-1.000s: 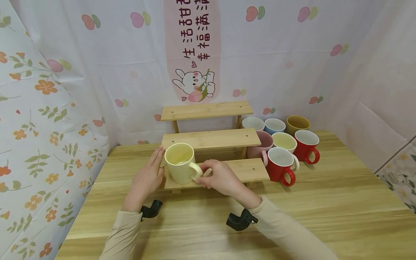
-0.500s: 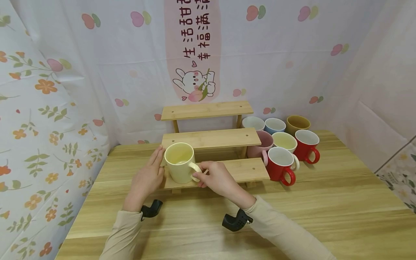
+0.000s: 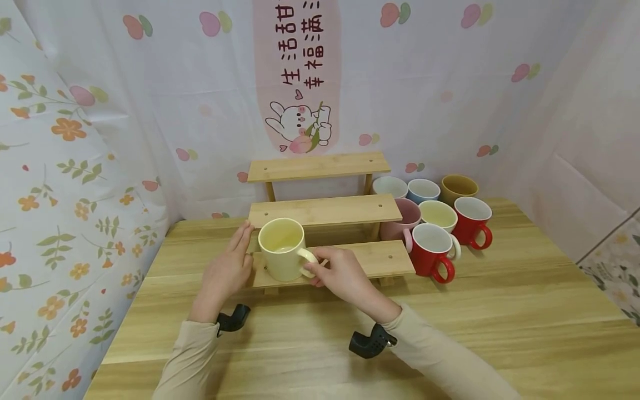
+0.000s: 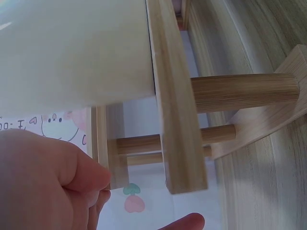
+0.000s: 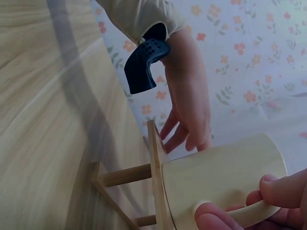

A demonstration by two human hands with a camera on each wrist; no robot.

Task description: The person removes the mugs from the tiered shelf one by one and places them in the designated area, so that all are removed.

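A pale yellow mug (image 3: 282,250) stands on the left part of the lowest board (image 3: 370,261) of a three-step wooden rack. My right hand (image 3: 342,275) pinches its handle between thumb and fingers, as the right wrist view also shows. The handle points right. At the rack's left end is my left hand (image 3: 225,275), its longer fingers extended up to the end of the middle board (image 3: 325,211). In the left wrist view the mug's wall (image 4: 72,52) fills the upper left, and a left-hand fingertip (image 4: 100,177) is right at a board's end.
Several mugs crowd the rack's right side: a red mug (image 3: 425,266) in front, a pink mug (image 3: 397,229), another red mug (image 3: 465,233), and a brown mug (image 3: 452,194) among others. The top board (image 3: 320,166) stands before a printed curtain (image 3: 200,72).
The yellow mug has shifted slightly right along the lowest board, the right hand moving with it. The right fingers have changed their grip on the handle. The left hand stays at the rack's end.
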